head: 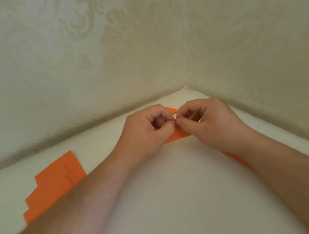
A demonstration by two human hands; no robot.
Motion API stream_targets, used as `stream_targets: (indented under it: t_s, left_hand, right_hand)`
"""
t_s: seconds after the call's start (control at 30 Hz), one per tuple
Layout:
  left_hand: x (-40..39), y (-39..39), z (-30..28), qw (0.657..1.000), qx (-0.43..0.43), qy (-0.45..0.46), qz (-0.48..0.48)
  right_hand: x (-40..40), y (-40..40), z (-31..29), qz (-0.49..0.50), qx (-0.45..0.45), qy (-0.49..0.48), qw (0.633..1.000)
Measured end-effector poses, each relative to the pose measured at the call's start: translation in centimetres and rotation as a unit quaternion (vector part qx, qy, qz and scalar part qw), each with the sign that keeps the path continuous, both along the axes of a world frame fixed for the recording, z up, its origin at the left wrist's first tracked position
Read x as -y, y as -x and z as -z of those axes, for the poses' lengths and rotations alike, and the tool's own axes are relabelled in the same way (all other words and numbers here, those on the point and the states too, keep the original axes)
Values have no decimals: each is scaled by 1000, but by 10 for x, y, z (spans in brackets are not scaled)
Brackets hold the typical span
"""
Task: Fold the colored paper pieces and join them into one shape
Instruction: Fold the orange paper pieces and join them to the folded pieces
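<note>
A folded orange paper piece (178, 134) lies on the white surface near the far corner, between my two hands. My left hand (145, 129) pinches it from the left with thumb and curled fingers. From the right, my right hand (208, 121) pinches the same piece, and the thumbs of both hands almost touch. An orange tip of the piece shows above the fingers, and a speck of green shows under the right fingers. Most of the piece is hidden by the hands.
A stack of flat orange paper sheets (54, 185) lies at the left, partly under my left forearm. Another orange strip (237, 159) pokes out under my right forearm. Patterned cream walls (143, 51) meet in a corner just behind the hands.
</note>
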State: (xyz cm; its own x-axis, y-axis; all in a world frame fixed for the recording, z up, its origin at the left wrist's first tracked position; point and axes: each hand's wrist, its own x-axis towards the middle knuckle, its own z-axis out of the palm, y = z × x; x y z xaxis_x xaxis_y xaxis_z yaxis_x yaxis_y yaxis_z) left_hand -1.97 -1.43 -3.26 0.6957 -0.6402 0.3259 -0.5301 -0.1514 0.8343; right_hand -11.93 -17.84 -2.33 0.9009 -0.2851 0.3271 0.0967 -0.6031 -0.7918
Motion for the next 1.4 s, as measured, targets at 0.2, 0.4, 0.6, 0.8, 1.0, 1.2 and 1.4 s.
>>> stream_targets:
  t_s: [0.2,0.4,0.6,0.8,1.0,1.2,1.4]
  left_hand:
    - [0,-1,2,1000,21,7,6]
    - [-2,-5,-2,999,-19,45,-3]
    - [-6,-9,0,1000,-27,4,15]
    - [-20,-39,0,996,-3,-10,-85]
    - [-38,-66,4,968,48,-129,-211]
    - [-46,-69,8,941,70,-232,-235]
    - [-47,-71,11,935,76,-259,-230]
  right_hand:
    - [2,-2,2,-2,-6,-7,1000]
    - [6,-3,3,-5,-19,-28,999]
    - [10,-7,6,49,9,-24,998]
    - [6,-4,3,67,47,-23,996]
    - [9,-7,-2,98,15,-8,995]
    - [37,30,-22,172,-82,61,980]
    - [58,98,-9,224,-186,139,946]
